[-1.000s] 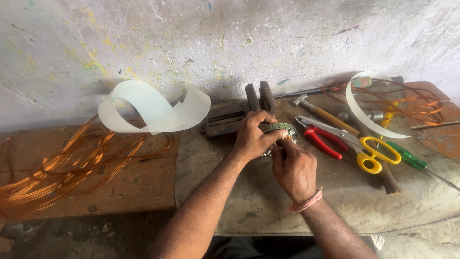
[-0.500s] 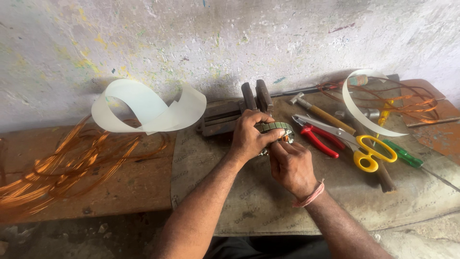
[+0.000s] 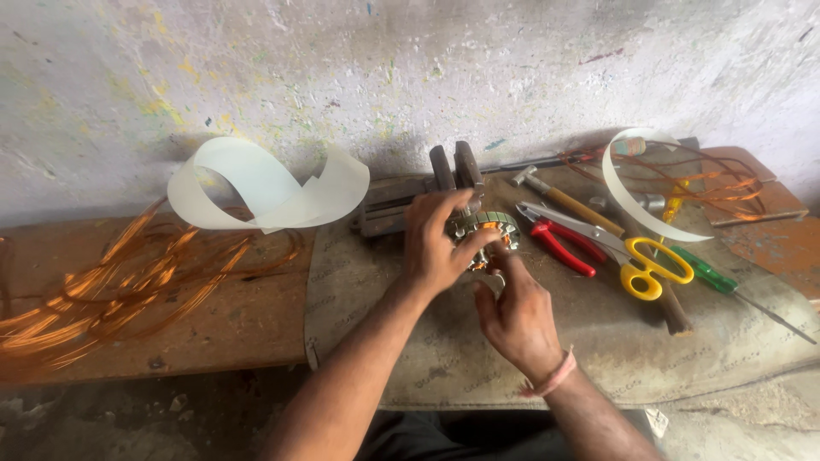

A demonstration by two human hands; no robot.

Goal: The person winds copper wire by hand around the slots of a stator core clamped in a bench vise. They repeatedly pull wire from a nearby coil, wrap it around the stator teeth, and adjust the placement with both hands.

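A small round motor stator [image 3: 489,228] with copper windings sits on the grey bench mat [image 3: 598,341], just in front of a small bench vise [image 3: 455,171]. My left hand [image 3: 440,243] wraps over its left side and grips it. My right hand [image 3: 517,312] reaches up from below, its fingertips touching the stator's lower right edge. Whether the right fingers pinch a wire is hidden.
Red-handled pliers [image 3: 564,243], yellow-handled scissors [image 3: 645,266], a hammer [image 3: 564,201] and a green screwdriver [image 3: 709,275] lie to the right. A curled white strip [image 3: 265,188] and loose copper wire [image 3: 111,286] lie on the wooden board at left. More wire [image 3: 717,183] is at far right.
The view has shifted slightly. Both hands stay on the stator; my right hand has dropped a little lower below it.
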